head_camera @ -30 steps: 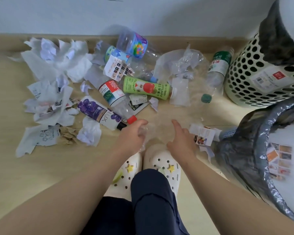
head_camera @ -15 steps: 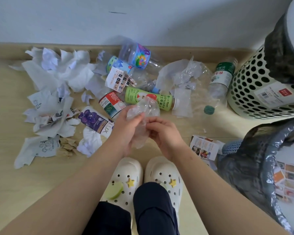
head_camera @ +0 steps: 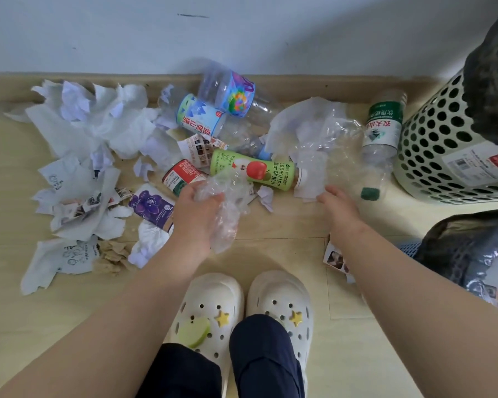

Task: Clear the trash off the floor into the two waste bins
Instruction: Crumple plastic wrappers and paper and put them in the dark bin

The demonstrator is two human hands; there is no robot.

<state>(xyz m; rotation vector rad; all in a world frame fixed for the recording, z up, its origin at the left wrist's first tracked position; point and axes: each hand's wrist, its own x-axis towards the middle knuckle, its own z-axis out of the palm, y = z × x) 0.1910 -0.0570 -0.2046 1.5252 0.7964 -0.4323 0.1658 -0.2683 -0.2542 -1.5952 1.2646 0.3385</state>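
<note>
A person crouches over a pale wood-grain floor (head_camera: 41,326) strewn with trash, seen from above. The left hand (head_camera: 194,216) has its fingers curled round a wad of thin, clear, crinkled plastic film (head_camera: 227,208), held just beyond the toes. The right hand (head_camera: 341,209) is loosely spread, fingers straight and holding nothing, their tips near a flat white paper scrap (head_camera: 308,185) and a glossy, wrinkled clear bag (head_camera: 334,145).

Along the floor's far edge, by the wall (head_camera: 242,33), soft crumpled white tissues (head_camera: 98,124) lie on the left and squashed see-through bottles (head_camera: 230,93) in the middle. A smooth green apple juice bottle (head_camera: 253,170) lies on its side just beyond the hands.

At the floor's right edge stands a rounded cream basket (head_camera: 431,156) pierced with round holes, with a black bag (head_camera: 489,90) inside. Nearer, a second bin (head_camera: 466,254) is wrapped in shiny grey plastic. White foam clogs (head_camera: 210,305) with star charms sit at the near edge.
</note>
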